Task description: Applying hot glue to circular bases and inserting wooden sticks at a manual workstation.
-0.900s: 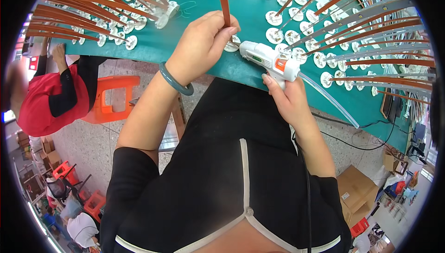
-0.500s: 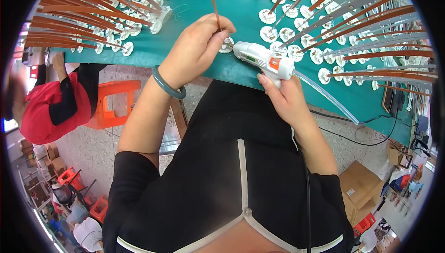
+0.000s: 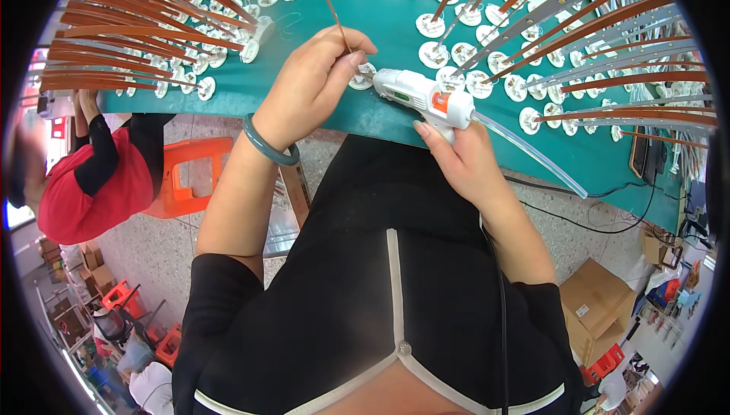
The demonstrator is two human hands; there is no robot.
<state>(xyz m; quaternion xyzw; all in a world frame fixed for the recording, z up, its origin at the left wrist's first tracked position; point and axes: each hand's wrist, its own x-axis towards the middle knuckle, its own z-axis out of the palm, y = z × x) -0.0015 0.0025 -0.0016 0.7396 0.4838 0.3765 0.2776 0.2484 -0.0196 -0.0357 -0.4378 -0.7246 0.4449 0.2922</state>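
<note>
My left hand (image 3: 308,84) pinches a thin brown strip (image 3: 327,0) between thumb and fingers, near the strip's lower end. Just under those fingertips is a small round white base (image 3: 363,78) on the table, partly hidden by the hand. In my right hand (image 3: 468,162) is a white hot glue gun (image 3: 411,89) with an orange patch, gripped by its handle. Its nozzle points left, right beside the white base; whether it touches cannot be made out. A long clear glue stick (image 3: 532,155) juts from the gun's back end.
Many brown and grey strips on round white bases crowd the green table (image 3: 357,122) at left (image 3: 205,88) and right (image 3: 530,120). Black cables (image 3: 563,225) hang at the right edge. A person in red (image 3: 99,179) sits left by an orange stool (image 3: 182,179). Cardboard box (image 3: 597,305) at lower right.
The whole view has shifted a little, so hands, glue gun and table items appear slightly farther left. Both grips stay the same, and the nozzle remains beside the white base.
</note>
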